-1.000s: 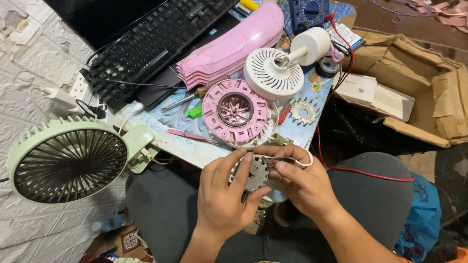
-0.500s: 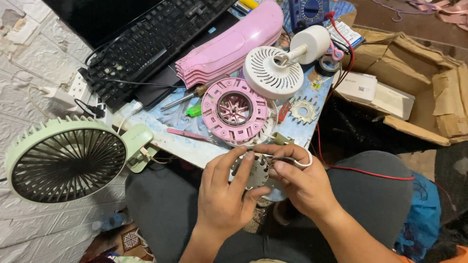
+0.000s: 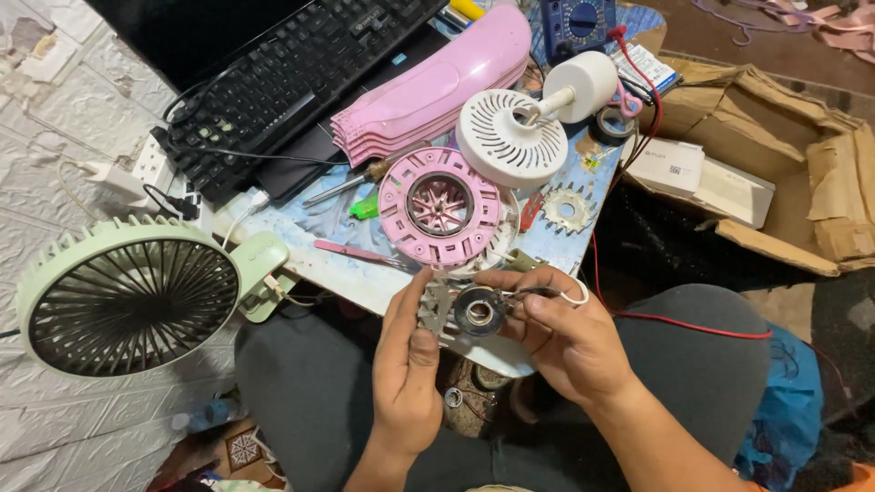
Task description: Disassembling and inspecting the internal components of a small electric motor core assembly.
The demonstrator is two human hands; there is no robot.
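Head view: both hands are held over the lap, just in front of the near edge of the cluttered bench [image 3: 583, 228]. The left hand [image 3: 410, 364] is closed on a small grey toothed metal motor core [image 3: 460, 312], thumb across its near face and fingers behind it. The right hand [image 3: 565, 333] pinches the core's other side, and a thin white wire loop [image 3: 576, 293] curls over its forefinger.

Against the pictures from a second ago, the core has turned: its dark round centre with a pale ring now faces the camera, where before mostly the toothed edge showed. The hands have hardly shifted place, so the change reads as a rotation in the fingers rather than a move.

On the bench, the pink round plastic fan housing [image 3: 440, 208], the white vented plastic disc [image 3: 509, 138] and the loose toothed metal ring [image 3: 567, 209] lie as before. The pale green desk fan [image 3: 128, 296] stands to the left.
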